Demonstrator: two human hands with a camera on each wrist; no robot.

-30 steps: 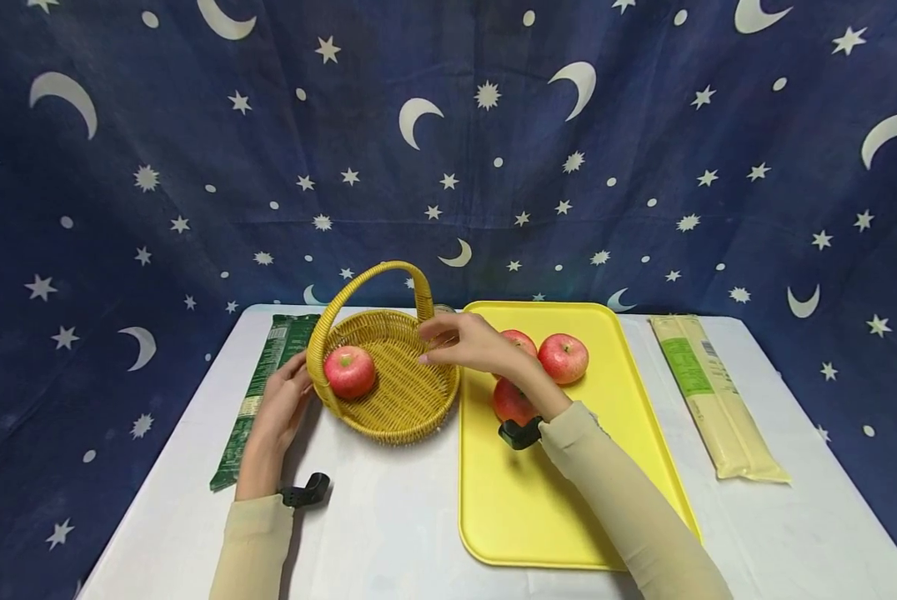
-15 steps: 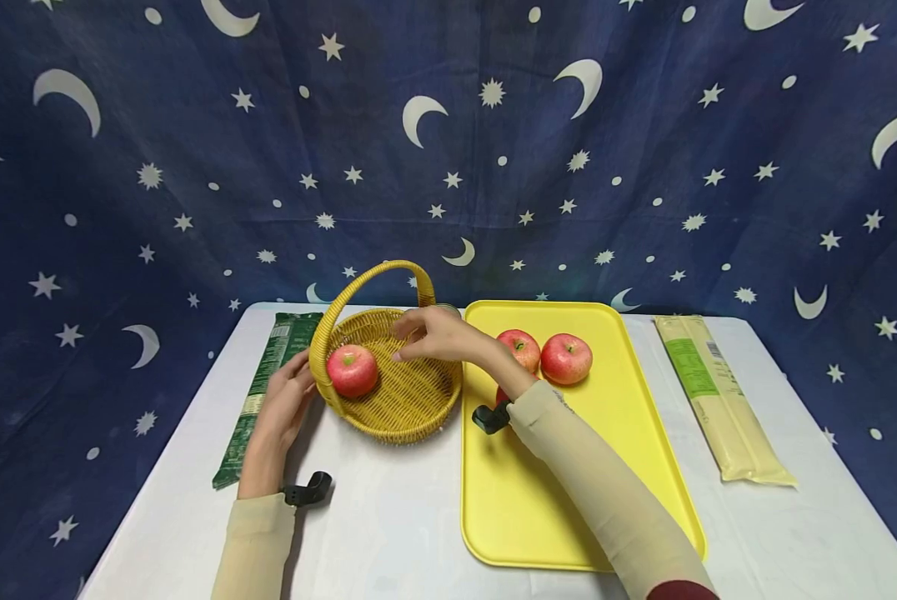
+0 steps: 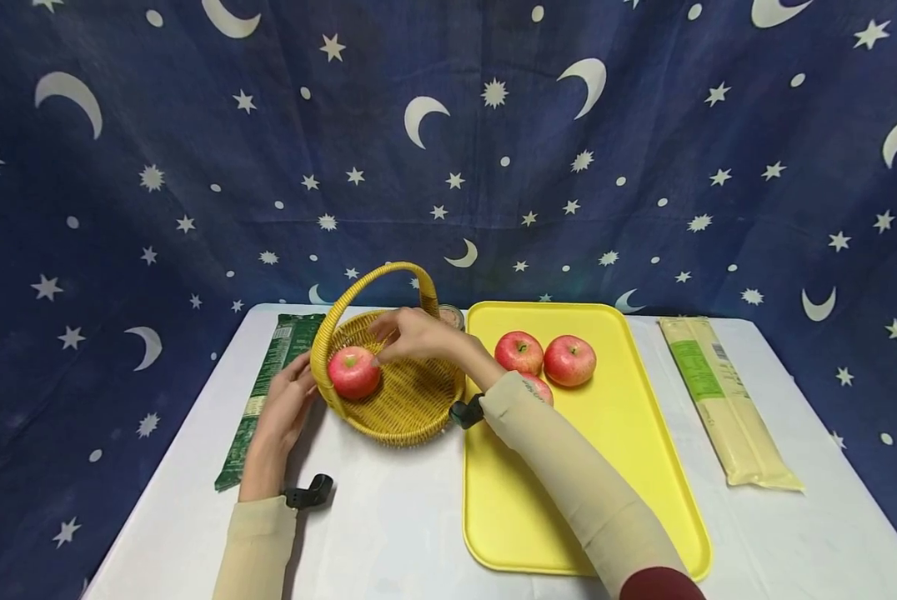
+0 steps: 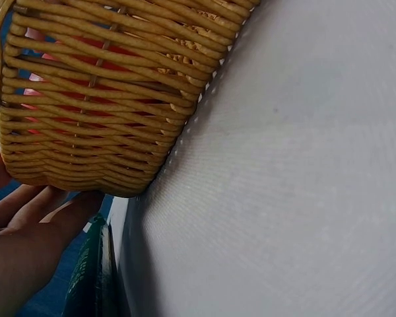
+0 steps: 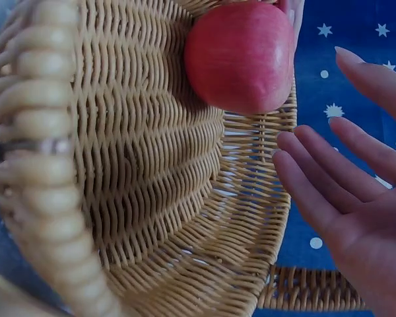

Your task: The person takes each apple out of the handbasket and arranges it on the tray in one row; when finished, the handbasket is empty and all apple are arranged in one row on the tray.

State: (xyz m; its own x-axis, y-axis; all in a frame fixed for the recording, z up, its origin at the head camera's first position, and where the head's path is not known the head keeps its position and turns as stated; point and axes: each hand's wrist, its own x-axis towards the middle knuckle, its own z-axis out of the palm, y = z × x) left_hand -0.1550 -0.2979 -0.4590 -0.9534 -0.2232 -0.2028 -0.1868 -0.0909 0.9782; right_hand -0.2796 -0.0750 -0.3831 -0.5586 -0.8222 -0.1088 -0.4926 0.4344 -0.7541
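A yellow wicker basket point(image 3: 418, 400) with an arched handle point(image 3: 388, 267) stands left of centre. One red apple point(image 3: 354, 372) rests inside it, against the left wall. My right hand point(image 3: 422, 335) reaches over the basket from the right, its fingertips close to the apple. In the right wrist view, its fingers point(image 5: 317, 175) are spread and hold nothing. My left hand point(image 3: 282, 410) is at the basket's outer left side, below the foot of the handle. The left wrist view has its fingers point(image 4: 43, 208) resting against the weave, with the red apple showing through the gaps.
A yellow tray point(image 3: 568, 500) on the right bears three apples point(image 3: 570, 361), one partly behind my right sleeve. A green packet point(image 3: 268, 367) lies left of the basket, a cream-and-green packet point(image 3: 726, 408) right of the tray. A small jar point(image 3: 452, 317) stands behind the basket.
My right hand has moved left across the basket, to beside the apple inside. My left hand keeps its place at the basket's side.
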